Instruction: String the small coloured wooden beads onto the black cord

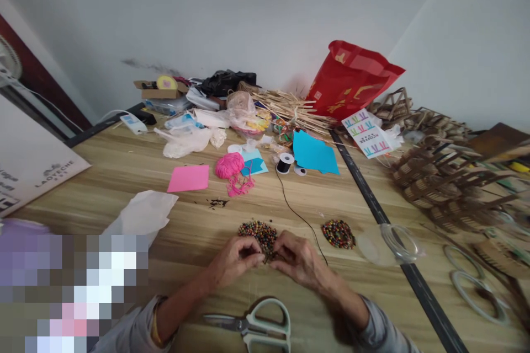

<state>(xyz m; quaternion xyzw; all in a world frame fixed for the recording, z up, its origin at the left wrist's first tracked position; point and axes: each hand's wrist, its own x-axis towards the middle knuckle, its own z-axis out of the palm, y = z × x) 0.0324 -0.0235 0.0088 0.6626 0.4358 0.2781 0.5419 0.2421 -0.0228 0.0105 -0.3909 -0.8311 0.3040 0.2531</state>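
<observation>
My left hand (pixel 238 260) and my right hand (pixel 300 260) face each other at the near edge of a pile of multicoloured beads (pixel 255 228). The fingertips of each are pinched together, close to one another. Whatever lies between them is too small to make out. Nearer to me, below the hands, lie scissors (pixel 252 322) with pale green handles. A coiled string of beads (pixel 338 234) rests to the right of my right hand. From a black thread spool (pixel 285 162), a dark cord runs down toward my right wrist.
Pink yarn (pixel 229 166), a pink sheet (pixel 187 178) and a blue sheet (pixel 316 153) lie beyond the beads. A red bag (pixel 351 80) stands at the back. Woven baskets (pixel 439 182) crowd the right side, near clear coiled tubing (pixel 399 242). A white sheet (pixel 143 212) lies left.
</observation>
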